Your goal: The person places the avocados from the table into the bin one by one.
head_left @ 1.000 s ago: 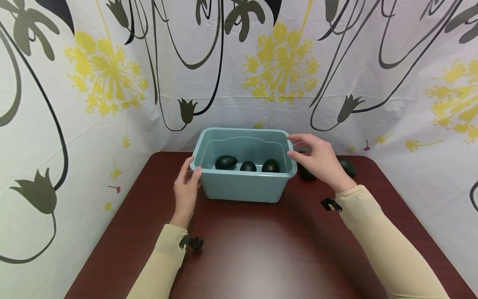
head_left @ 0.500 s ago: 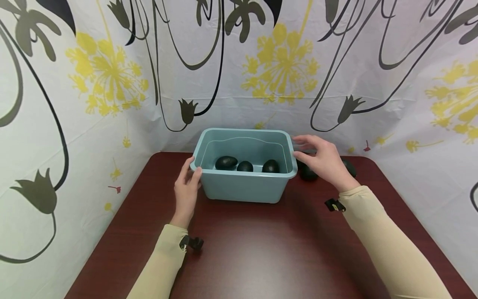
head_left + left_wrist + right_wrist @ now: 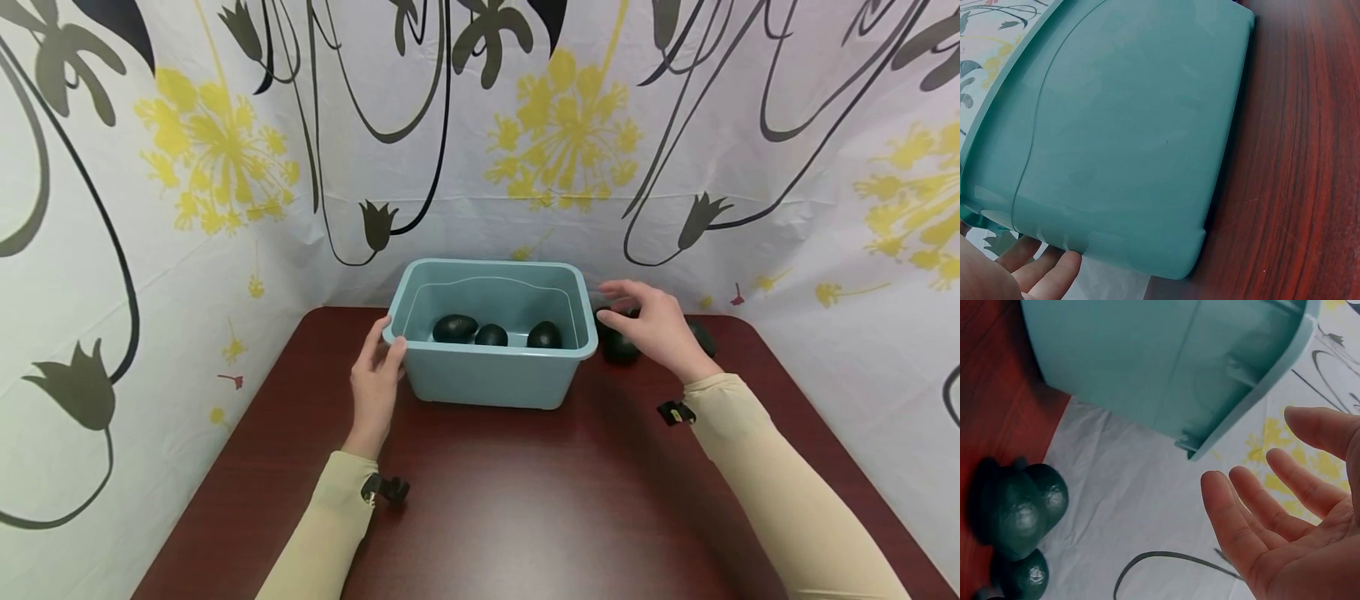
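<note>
A teal plastic bin [image 3: 487, 379] stands at the back of the table, and three dark green avocados [image 3: 454, 328] lie inside it. My left hand [image 3: 373, 396] grips the bin's left rim near the front corner; in the left wrist view its fingers [image 3: 1054, 275] curl against the outer wall. Just right of the bin, my right hand [image 3: 654, 327] is raised with nothing in it, its fingers spread apart from the rim in the right wrist view. Below it on the table lie several more avocados [image 3: 1013, 509], partly hidden by the hand in the head view.
The dark red-brown wooden table [image 3: 495, 500] stretches in front of the bin. A white cloth [image 3: 465, 225] with grey and yellow floral prints hangs behind and at both sides. Each wrist carries a small black camera [image 3: 386, 488].
My right hand has moved right and slightly down, away from the bin's right rim. The middle avocado in the bin has shifted slightly left. My left hand keeps its place.
</note>
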Available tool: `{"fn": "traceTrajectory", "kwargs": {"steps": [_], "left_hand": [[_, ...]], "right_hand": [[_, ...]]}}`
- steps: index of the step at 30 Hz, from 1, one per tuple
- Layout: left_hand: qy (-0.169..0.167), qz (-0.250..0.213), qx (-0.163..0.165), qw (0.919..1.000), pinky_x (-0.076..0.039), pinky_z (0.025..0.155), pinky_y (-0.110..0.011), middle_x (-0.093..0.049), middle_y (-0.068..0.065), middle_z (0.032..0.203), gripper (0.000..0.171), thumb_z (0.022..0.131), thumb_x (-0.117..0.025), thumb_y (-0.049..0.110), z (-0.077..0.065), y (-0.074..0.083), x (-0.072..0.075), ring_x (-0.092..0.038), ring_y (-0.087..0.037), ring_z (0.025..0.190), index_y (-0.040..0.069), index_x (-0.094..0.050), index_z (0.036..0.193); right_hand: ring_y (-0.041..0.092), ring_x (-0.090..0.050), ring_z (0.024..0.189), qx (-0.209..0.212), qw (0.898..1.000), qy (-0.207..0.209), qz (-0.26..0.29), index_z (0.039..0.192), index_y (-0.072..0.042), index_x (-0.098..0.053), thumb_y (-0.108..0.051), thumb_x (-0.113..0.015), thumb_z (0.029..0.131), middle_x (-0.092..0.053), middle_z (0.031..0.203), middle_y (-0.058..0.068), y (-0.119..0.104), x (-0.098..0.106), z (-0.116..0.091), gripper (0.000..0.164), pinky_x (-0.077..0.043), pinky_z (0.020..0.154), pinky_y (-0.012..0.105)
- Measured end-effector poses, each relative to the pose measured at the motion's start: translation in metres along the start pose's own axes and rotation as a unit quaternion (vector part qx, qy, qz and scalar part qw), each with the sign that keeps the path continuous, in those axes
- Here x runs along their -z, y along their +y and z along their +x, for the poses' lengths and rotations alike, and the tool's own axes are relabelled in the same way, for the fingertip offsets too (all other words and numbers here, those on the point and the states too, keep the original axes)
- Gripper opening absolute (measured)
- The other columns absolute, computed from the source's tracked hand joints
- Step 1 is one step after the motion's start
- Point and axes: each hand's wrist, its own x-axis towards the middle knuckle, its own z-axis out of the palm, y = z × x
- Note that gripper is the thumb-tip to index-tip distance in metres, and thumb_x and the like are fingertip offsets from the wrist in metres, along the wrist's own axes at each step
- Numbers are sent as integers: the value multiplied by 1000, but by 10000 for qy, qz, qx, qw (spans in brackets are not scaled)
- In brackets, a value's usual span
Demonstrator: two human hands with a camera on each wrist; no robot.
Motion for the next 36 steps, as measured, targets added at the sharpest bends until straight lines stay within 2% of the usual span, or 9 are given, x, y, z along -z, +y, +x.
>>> {"fn": "traceTrajectory", "kwargs": {"steps": [5,12,17,24,30,36], "left_hand": [[-7,23,-10,10000,-50,96,-48,-48,-16,147,55,100,-65,35,2,-3,0,-57,-28,121,26,-47,151],[91,8,-62,9999,-48,98,-52,-48,-9,149,55,98,-65,44,12,-33,1,-56,-27,122,37,-47,149],[145,4,-97,9998,-47,98,-56,-50,-7,147,55,96,-66,48,12,-34,0,-57,-27,122,41,-49,147],[118,-74,-85,9999,-46,98,-57,-48,-9,150,55,97,-66,45,11,-31,1,-55,-28,124,37,-49,148],[64,-41,-53,10000,-48,97,-54,-47,-14,150,56,99,-65,36,4,-12,0,-55,-30,124,26,-48,151],[30,-59,-61,10000,-46,99,-57,-48,-12,149,56,99,-66,35,0,-2,-1,-55,-30,124,25,-48,151]], "right_hand": [[26,-64,111,-91,9999,-49,-25,137,-22,-60,-37,-69,96,-61,133,8,9,-2,1,44,-54,80,50],[27,-65,110,-272,9995,-134,-1,138,-22,-59,-37,-69,96,-61,133,10,30,-7,5,45,-56,78,48],[29,-65,110,-525,9985,-137,8,136,-22,-60,-36,-70,96,-61,132,11,48,-10,7,43,-56,81,50],[35,-64,108,-654,9977,-154,-130,136,-12,-60,-34,-68,97,-62,130,19,65,-12,8,46,-52,85,55],[38,-63,109,-764,9965,-247,-240,134,-7,-60,-30,-68,97,-61,129,24,79,-20,8,44,-50,87,57],[39,-62,109,-754,9960,-349,-338,134,-5,-61,-28,-69,97,-60,130,26,90,-27,8,44,-49,88,57]]}}
